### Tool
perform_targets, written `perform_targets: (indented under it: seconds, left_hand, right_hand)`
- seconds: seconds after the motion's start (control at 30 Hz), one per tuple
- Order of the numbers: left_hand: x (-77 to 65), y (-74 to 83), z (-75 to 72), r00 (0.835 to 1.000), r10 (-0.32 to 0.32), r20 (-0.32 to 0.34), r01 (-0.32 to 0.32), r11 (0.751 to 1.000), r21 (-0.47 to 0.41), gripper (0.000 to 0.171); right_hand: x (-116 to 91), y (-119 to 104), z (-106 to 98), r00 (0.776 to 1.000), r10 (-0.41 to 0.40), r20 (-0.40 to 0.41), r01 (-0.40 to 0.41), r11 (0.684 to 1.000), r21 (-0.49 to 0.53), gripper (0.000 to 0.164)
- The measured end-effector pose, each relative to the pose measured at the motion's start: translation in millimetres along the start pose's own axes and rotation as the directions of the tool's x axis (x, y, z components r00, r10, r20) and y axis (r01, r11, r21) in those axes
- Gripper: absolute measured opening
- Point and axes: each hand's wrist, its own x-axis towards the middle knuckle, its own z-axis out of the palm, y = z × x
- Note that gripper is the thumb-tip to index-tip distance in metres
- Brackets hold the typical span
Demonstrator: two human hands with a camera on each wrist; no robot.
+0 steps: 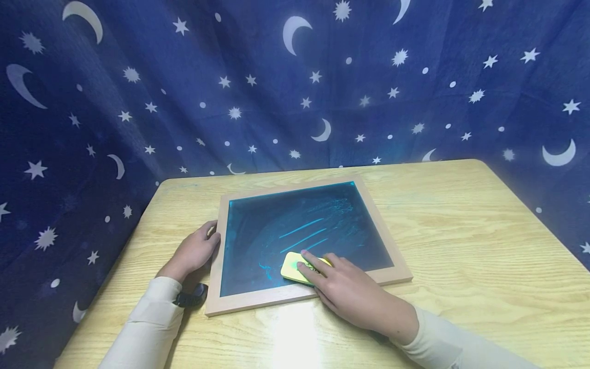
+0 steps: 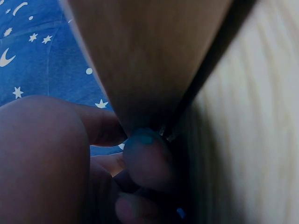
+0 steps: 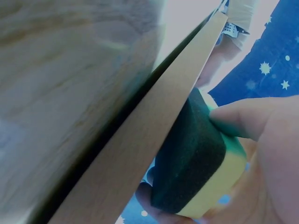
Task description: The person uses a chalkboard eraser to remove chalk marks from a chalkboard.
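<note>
A wood-framed chalkboard [image 1: 258,225] lies on the table, with several blue chalk strokes and smudges on its dark face. My right hand [image 1: 355,294] grips a yellow chalkboard eraser [image 1: 291,265] over the lower part of the board, by the near frame edge. The eraser's dark felt side [image 3: 187,158] faces the board in the right wrist view, with the thumb on one side and fingers on the other. At the board's left side, my left hand [image 1: 195,249] holds the frame edge. Bluish chalk marks a fingertip [image 2: 147,154] against the frame [image 2: 149,56] in the left wrist view.
The light wood table [image 1: 465,246] extends on both sides of the board and behind it. A dark blue curtain [image 1: 258,51] with white moons and stars hangs behind the table and along its left side. A black watch or band [image 1: 191,297] is on the left wrist.
</note>
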Motion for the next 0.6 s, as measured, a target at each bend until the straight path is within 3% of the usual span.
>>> perform_targets:
  seconds: [0.23,0.6]
  left_hand:
    - [0.0,-0.2,-0.4,1.0,0.006,-0.003,-0.006,1.0,0.008,0.058]
    - [-0.1,-0.1,-0.9,1.0,0.01,-0.003,-0.01,1.0,0.009,0.058]
  right_hand:
    - [0.1,0.4,-0.5,1.0,0.004,0.002,-0.004,1.0,0.02,0.05]
    - [-0.9,6.0,-6.4,0.994,0.099,-0.048,-0.098,0.995,0.018,0.048]
